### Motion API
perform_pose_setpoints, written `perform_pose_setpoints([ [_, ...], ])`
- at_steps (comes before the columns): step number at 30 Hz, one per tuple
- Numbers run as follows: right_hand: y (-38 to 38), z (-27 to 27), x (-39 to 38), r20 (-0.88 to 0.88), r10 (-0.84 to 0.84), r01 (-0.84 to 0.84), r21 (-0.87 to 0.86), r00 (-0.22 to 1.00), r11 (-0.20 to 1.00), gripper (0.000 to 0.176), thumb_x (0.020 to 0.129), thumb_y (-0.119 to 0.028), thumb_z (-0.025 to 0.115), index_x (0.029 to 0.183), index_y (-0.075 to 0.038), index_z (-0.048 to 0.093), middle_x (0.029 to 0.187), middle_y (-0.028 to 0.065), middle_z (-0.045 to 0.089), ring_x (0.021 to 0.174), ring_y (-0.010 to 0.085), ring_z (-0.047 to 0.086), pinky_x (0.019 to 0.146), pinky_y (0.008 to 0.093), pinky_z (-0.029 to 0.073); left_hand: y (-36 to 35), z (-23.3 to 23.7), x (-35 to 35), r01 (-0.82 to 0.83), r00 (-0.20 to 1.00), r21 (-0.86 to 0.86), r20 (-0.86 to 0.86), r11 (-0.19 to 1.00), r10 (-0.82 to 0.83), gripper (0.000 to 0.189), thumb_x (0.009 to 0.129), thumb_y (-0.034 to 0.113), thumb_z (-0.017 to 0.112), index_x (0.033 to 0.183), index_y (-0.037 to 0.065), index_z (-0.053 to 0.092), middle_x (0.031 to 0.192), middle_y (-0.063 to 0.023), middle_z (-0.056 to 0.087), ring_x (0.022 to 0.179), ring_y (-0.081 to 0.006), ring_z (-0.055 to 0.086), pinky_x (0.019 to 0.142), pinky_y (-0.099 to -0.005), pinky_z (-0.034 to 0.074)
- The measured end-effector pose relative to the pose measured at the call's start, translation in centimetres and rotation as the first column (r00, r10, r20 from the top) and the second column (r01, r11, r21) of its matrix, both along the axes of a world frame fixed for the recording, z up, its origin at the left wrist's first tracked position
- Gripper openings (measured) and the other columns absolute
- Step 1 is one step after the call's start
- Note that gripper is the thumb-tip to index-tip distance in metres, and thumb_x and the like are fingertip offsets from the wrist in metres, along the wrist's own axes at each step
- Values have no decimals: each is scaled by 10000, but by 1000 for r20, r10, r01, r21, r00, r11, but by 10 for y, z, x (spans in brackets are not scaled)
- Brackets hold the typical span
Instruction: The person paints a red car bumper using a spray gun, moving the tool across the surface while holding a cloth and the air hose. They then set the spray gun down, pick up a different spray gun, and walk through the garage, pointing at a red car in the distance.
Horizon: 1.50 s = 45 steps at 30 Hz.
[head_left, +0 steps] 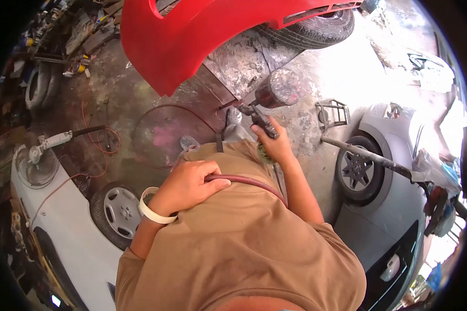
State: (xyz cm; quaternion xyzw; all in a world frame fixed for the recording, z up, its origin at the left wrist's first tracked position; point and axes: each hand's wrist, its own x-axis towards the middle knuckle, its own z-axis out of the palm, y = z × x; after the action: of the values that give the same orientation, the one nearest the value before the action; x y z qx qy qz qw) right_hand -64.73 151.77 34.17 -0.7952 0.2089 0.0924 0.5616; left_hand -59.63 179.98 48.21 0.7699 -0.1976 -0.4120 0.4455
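Observation:
My right hand (276,143) is wrapped round the handle of a spray gun (263,122), held out in front of my body. A cup (280,90) sits on top of the gun, its contents not visible. Across my belly, my left hand (194,181) grips a dark red air hose (244,180), which runs over the shirt toward my right side. Ahead of the gun, a glossy red car bumper (192,41) is held up off the floor. The spray gun is apart from the bumper.
A silver-grey car (384,207) stands on my right, a white car (72,223) on my left with a fan (36,160) on it. A metal bar (368,156) juts in at right. Orange cord (106,150) lies on the floor. A loose tyre (316,33) lies behind the bumper.

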Motion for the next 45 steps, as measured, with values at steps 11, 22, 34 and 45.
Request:
perform_pose_setpoints([
  [11, 131, 16, -43, -98, 342, -356, -270, 935, 895, 510, 915, -427, 811, 1294, -107, 697, 1070, 231, 763, 997, 440, 730, 839, 476, 578, 118, -40, -22, 47, 995, -306, 101, 951, -17, 253, 937, 301, 791, 1003, 58, 773, 954, -94, 660, 905, -284, 639, 797, -404, 504],
  [22, 108, -20, -6, 166, 310, -164, -574, 936, 802, 453, 916, -323, 819, 1292, -111, 682, 1082, 203, 760, 957, 422, 732, 794, 472, 587, 151, -42, -19, 28, 999, 20, -31, 999, -27, 310, 893, 272, 832, 1069, 32, 746, 947, -123, 706, 852, -247, 671, 779, -357, 532],
  [34, 43, -70, 72, 406, 220, 2, -480, 887, 877, 439, 927, -344, 783, 1301, -144, 669, 1119, 158, 759, 991, 397, 728, 813, 466, 585, 85, -9, -18, -54, 999, 204, 10, 977, 53, 335, 955, 313, 794, 1052, 5, 705, 828, -182, 727, 717, -266, 706, 689, -374, 534],
  [45, -44, -17, 101, 381, -439, 542, -225, 814, 810, 510, 940, -493, 781, 1267, -113, 689, 960, 238, 754, 891, 457, 730, 748, 486, 561, 53, -4, -8, -24, 1000, 177, 14, 984, 22, 326, 953, 306, 802, 1064, 13, 715, 838, -150, 740, 707, -205, 698, 680, -336, 542],
])
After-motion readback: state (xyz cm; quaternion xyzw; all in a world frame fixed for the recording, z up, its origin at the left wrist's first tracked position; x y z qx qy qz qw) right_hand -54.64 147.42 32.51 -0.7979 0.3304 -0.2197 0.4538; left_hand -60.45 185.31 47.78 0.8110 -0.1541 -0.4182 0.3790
